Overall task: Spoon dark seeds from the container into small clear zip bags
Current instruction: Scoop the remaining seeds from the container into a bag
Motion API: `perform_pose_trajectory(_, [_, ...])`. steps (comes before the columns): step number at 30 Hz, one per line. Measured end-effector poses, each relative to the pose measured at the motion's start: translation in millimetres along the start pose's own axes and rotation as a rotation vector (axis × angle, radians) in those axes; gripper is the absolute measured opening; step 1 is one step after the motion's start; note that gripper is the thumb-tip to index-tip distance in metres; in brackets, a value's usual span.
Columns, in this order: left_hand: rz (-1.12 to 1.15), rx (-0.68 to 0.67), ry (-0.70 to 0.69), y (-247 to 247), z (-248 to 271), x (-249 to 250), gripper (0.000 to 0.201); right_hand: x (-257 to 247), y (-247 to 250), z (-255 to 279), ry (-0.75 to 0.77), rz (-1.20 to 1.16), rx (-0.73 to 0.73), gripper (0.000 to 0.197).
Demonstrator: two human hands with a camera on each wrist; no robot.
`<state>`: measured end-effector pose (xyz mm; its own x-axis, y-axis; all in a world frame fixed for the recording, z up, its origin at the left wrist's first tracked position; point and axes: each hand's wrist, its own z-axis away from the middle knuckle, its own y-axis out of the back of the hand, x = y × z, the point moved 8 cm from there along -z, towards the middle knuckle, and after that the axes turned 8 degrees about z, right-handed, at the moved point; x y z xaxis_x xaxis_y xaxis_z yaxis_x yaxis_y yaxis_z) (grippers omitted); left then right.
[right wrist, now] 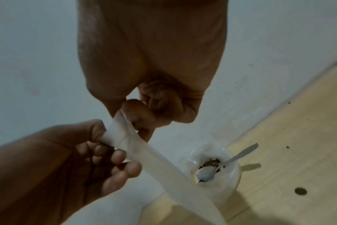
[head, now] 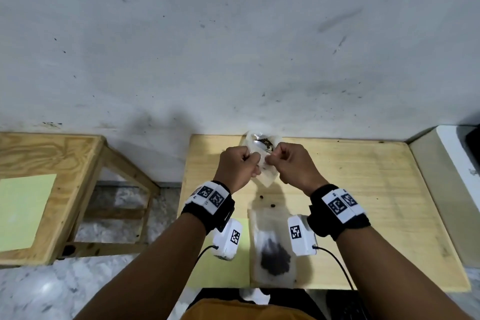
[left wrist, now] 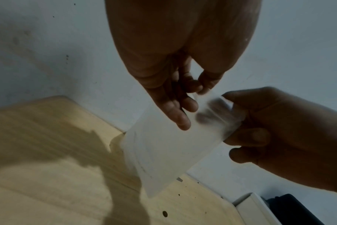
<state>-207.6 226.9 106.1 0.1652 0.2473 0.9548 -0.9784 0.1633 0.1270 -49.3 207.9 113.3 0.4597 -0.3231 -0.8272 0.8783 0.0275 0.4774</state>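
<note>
A small clear zip bag (head: 265, 173) hangs above the wooden table (head: 363, 202), held by its top edge between both hands. My left hand (head: 250, 161) pinches the left side of the mouth, and my right hand (head: 272, 160) pinches the right side. In the left wrist view the bag (left wrist: 164, 152) looks empty and hangs from my left fingers (left wrist: 200, 87). Behind the hands, by the wall, stands the clear container (right wrist: 229, 176) with dark seeds (right wrist: 210, 162) and a white spoon (right wrist: 233, 159) in it. A filled bag (head: 272, 249) of dark seeds lies flat on the table near me.
A few loose seeds (head: 272, 206) lie on the table between the hands and the filled bag. A wooden stool (head: 52, 153) stands to the left, and a white box (head: 454, 153) sits at the right edge. The wall rises directly behind the table.
</note>
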Motion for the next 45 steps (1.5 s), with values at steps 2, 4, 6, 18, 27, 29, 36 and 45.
perform_pose_trajectory(2, [-0.072, -0.018, -0.018, -2, -3, 2, 0.030, 1, 10, -8, 0.026, 0.063, 0.062, 0.025])
perform_pose_trajectory(4, [-0.173, -0.014, -0.089, -7, -5, 6, 0.032, 0, 14, -14, 0.031, 0.059, 0.053, 0.022])
perform_pose_trajectory(6, [-0.297, 0.030, -0.166, -10, -5, 11, 0.032, -2, 15, -19, 0.016, -0.017, 0.004, 0.020])
perform_pose_trajectory(18, [-0.839, -0.139, -0.318, -44, -35, -2, 0.122, 13, 40, -58, 0.167, 0.143, -0.070, 0.025])
perform_pose_trajectory(27, [-0.675, -0.207, -0.339, -49, -26, -23, 0.114, 36, 12, -53, 0.133, 0.155, -0.255, 0.021])
perform_pose_trajectory(29, [-0.663, -0.220, -0.327, -50, -23, -31, 0.114, 37, 10, -51, 0.100, 0.141, -0.241, 0.020])
perform_pose_trajectory(36, [-0.611, -0.206, -0.311, -46, -22, -41, 0.116, 42, -6, -51, 0.118, 0.130, -0.255, 0.025])
perform_pose_trajectory(45, [-0.639, -0.210, -0.360, -44, -23, -32, 0.112, 34, -9, -53, 0.157, 0.218, -0.259, 0.015])
